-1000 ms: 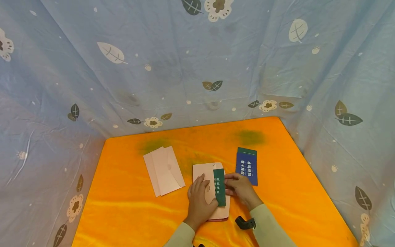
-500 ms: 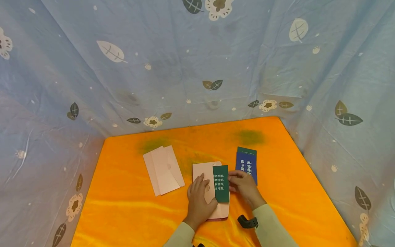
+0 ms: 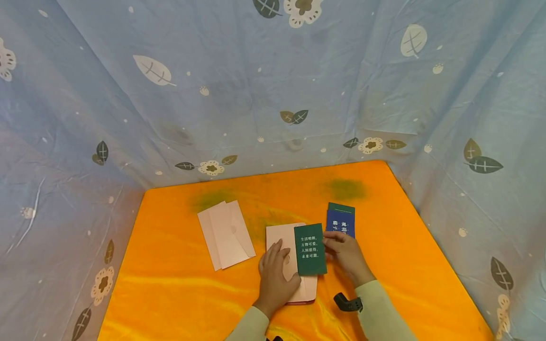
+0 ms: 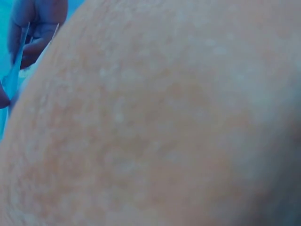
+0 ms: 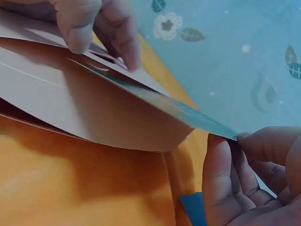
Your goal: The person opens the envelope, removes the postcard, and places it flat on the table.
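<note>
A green card [image 3: 310, 250] with white printed characters sticks out of the right side of a pink envelope [image 3: 306, 290]. By its right edge my right hand [image 3: 347, 258] pinches the card between thumb and fingers, as the right wrist view also shows. My left hand [image 3: 275, 277] rests on the envelope, its fingers spread over the top and its thumb near the card. In the right wrist view the envelope's mouth [image 5: 108, 113] gapes around the card's inner end. A dark red edge shows under the envelope. Blurred skin fills most of the left wrist view.
Two pink envelopes [image 3: 226, 237] overlap on the left of the orange cloth [image 3: 179, 303]. Behind my right hand lies a blue card [image 3: 341, 221], partly covering another green card [image 3: 341, 207]. Patterned light-blue fabric [image 3: 239, 94] stands around the table's back and sides.
My right hand has moved right, drawing the green card further out of the pink envelope, so more of its text shows. My left hand has stayed in place.
</note>
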`<state>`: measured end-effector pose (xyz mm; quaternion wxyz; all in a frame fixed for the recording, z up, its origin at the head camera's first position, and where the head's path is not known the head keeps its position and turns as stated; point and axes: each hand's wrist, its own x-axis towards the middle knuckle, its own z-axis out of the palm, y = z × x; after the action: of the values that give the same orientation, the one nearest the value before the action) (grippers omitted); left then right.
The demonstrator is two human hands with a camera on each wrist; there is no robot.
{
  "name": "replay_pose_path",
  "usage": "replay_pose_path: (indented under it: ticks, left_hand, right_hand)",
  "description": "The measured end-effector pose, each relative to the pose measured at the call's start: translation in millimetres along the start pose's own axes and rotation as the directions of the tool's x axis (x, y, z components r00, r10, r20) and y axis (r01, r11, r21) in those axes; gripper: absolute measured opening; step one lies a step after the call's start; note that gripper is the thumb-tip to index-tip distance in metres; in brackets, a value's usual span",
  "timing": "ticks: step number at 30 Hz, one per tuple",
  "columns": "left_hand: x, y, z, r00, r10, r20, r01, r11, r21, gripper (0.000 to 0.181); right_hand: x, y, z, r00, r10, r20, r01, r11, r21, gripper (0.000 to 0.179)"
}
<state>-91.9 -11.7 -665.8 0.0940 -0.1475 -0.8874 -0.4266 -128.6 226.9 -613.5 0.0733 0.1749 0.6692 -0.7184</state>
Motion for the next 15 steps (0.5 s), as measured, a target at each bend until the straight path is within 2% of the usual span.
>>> replay_pose_path:
  ticks: [15]
  left_hand:
    - [0.3, -1.2, 0.5, 1.000, 0.012, -0.002, -0.012, 1.000, 0.000, 0.057]
  right_hand:
    - [4.2, -10, -15, 1.000, -0.007, -0.005, 0.007, 1.000, -0.006, 0.039]
